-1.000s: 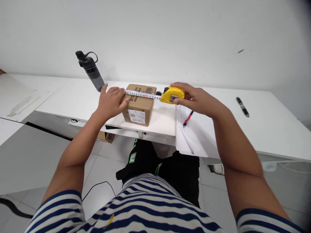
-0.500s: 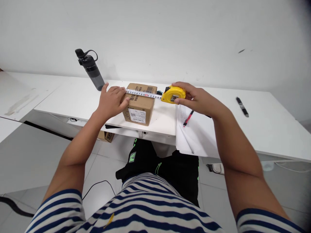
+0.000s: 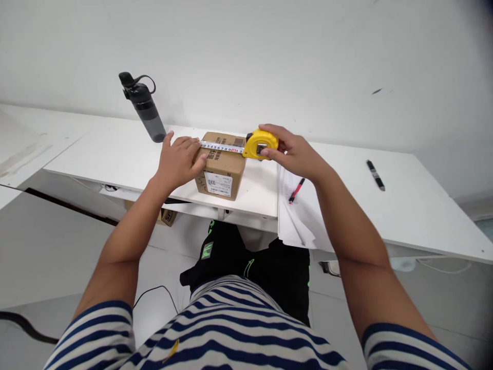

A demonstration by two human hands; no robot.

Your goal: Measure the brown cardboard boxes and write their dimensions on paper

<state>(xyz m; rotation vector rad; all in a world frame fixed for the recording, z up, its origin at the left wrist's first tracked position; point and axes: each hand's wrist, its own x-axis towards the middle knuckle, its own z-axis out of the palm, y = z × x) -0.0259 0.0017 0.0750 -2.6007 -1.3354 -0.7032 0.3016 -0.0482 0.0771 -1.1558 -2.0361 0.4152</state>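
Observation:
A small brown cardboard box with a white label stands on the white desk. My left hand rests on the box's left top edge and pins the end of the white tape blade there. The blade lies stretched across the box top. My right hand grips the yellow tape measure case at the box's right edge.
A dark water bottle stands at the back left of the desk. White papers with a red pen lie right of the box. A black pen lies far right. The wall is close behind.
My right hand has brought the yellow case leftward up to the box's right edge, so less blade is out. My left hand has stayed on the box.

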